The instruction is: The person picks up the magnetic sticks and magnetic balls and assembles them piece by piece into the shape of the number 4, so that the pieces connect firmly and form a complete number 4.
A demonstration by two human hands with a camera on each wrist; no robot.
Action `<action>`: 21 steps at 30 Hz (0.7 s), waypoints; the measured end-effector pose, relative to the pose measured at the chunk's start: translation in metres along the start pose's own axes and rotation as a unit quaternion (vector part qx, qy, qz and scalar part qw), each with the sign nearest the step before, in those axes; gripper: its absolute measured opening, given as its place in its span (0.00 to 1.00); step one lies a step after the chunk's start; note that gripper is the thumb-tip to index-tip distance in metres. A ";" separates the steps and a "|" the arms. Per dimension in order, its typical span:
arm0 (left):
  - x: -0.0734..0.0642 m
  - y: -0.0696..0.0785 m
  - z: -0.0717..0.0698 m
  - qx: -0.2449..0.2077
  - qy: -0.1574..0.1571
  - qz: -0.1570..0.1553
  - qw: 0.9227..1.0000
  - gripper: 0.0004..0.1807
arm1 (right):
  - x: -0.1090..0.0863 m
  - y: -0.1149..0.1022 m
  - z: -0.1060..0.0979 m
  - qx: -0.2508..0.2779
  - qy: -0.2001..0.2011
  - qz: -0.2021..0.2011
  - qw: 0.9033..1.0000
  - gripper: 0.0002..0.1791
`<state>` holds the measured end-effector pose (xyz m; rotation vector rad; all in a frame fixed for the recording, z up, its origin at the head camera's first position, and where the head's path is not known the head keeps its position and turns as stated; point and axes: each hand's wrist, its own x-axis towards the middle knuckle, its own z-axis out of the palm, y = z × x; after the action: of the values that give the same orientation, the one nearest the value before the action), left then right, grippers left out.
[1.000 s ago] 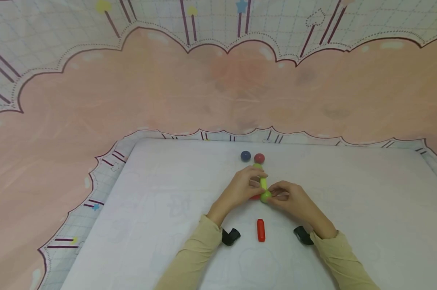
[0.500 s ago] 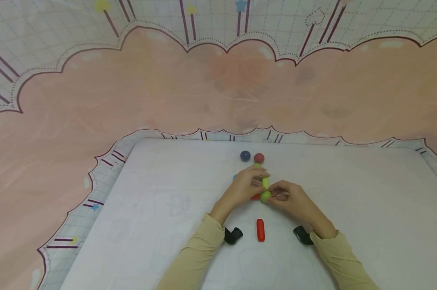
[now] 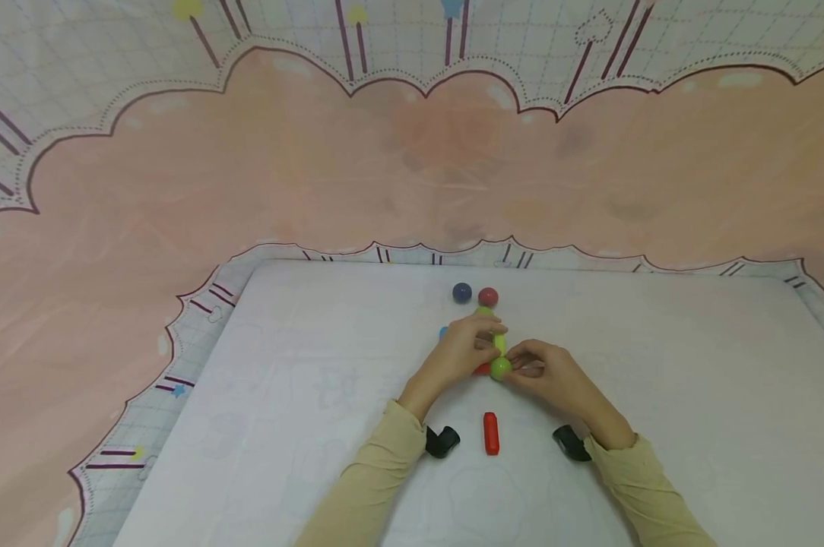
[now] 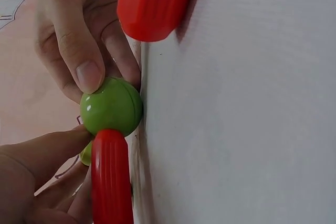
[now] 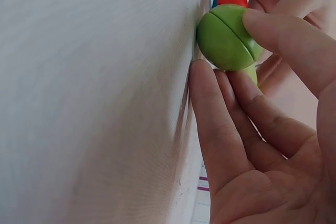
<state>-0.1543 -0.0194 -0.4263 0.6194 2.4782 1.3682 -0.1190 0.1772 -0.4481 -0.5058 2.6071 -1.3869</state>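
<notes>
"How many balls do you count from the head view?"
"Four: one dark blue ball (image 3: 462,293), one red ball (image 3: 488,297) just beside it, and two green ones. The near green ball (image 3: 500,369) is at the near end of the yellow rod (image 3: 499,344); the far green ball (image 3: 483,311) is partly covered by the left hand (image 3: 461,343)."
"And rods?"
"One yellow, two red. One attached red rod (image 4: 112,179) meets the near green ball; one loose red rod (image 3: 491,434) lies on the desk (image 3: 658,342), nearer the person, well apart from it."
"What are the two hands doing?"
"The left pinches the yellow rod. The right hand (image 3: 547,372) grips the near green ball, thumb and fingers on it."
"Anything else?"
"One light blue piece (image 3: 442,333), mostly hidden behind the left hand; I can't tell its shape."
</notes>
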 end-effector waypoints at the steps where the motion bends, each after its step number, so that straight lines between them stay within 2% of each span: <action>1: 0.000 0.000 0.000 0.001 0.000 -0.003 1.000 0.20 | 0.000 0.000 0.000 0.000 0.000 0.000 1.000 0.16; 12: 0.005 -0.001 0.002 0.043 -0.006 -0.039 0.998 0.21 | 0.001 0.000 0.000 0.000 0.000 0.006 1.000 0.15; 21: 0.006 0.000 0.002 0.040 -0.022 -0.039 0.998 0.19 | 0.000 0.001 -0.001 -0.001 -0.001 0.006 1.000 0.15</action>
<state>-0.1584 -0.0154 -0.4279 0.5571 2.5060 1.2192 -0.1197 0.1780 -0.4481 -0.4915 2.6056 -1.3800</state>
